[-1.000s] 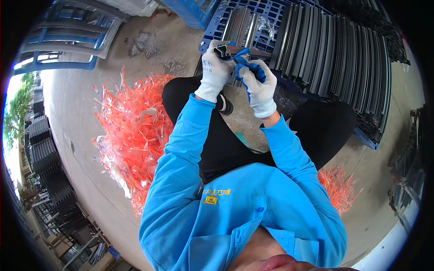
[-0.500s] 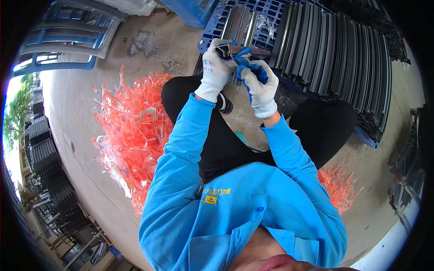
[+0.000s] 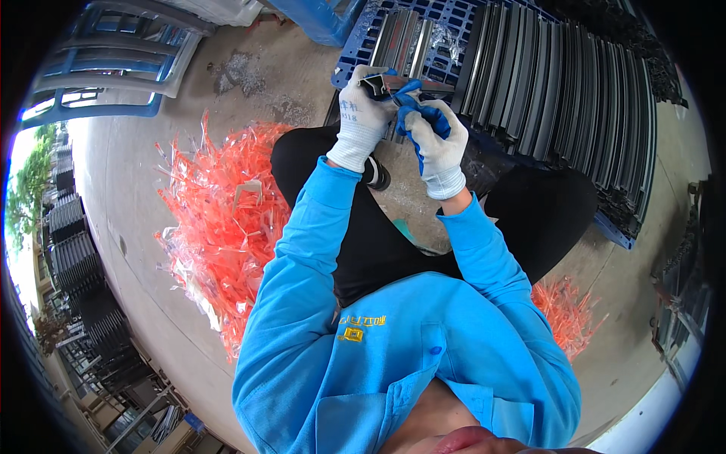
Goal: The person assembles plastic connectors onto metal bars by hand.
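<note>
My left hand (image 3: pixel 364 113), in a white glove with blue fingertips, is closed round the end of a dark metal profile (image 3: pixel 373 85). The open, grooved end of the profile faces me, and its length runs off to the right behind my fingers. My right hand (image 3: pixel 434 136), gloved the same way, is beside it with thumb and fingers pinched together close to the profile's end. What the right fingers pinch, if anything, is hidden behind the blue fingertips. Both hands are held up over my bent legs.
Many dark metal profiles (image 3: pixel 560 91) lie side by side on a blue plastic pallet (image 3: pixel 446 13) at the far right. A heap of orange-red plastic strips (image 3: pixel 227 219) lies left of my legs, a smaller heap (image 3: pixel 561 312) to the right. Blue frames (image 3: pixel 128 64) stand far left.
The right hand has shifted very slightly beside the profile's end. The left hand keeps its hold in the same place.
</note>
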`<act>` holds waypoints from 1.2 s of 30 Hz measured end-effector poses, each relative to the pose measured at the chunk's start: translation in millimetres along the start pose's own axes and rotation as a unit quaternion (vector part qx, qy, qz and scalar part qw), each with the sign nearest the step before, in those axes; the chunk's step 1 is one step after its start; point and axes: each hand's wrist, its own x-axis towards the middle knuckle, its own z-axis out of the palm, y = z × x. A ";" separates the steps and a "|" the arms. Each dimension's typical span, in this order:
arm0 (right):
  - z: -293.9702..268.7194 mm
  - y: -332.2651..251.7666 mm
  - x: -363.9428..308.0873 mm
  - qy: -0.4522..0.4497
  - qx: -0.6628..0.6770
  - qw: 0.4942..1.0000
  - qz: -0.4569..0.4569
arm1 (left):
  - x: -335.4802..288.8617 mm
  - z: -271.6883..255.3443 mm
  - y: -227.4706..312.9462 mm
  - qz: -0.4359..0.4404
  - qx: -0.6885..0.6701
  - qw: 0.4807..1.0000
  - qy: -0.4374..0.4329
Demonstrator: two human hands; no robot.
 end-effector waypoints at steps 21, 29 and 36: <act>-8.4 6.2 14.7 0.013 -0.053 0.998 -0.041 | -5.0 0.0 -1.8 -0.032 0.006 0.999 0.008; -1.2 7.3 5.1 -0.022 -0.046 0.998 -0.044 | -1.6 -2.1 -0.1 -0.026 -0.007 1.000 0.008; 3.1 17.3 16.6 -0.003 -0.250 0.943 -0.220 | 3.2 -3.6 1.8 -0.035 0.026 0.999 -0.001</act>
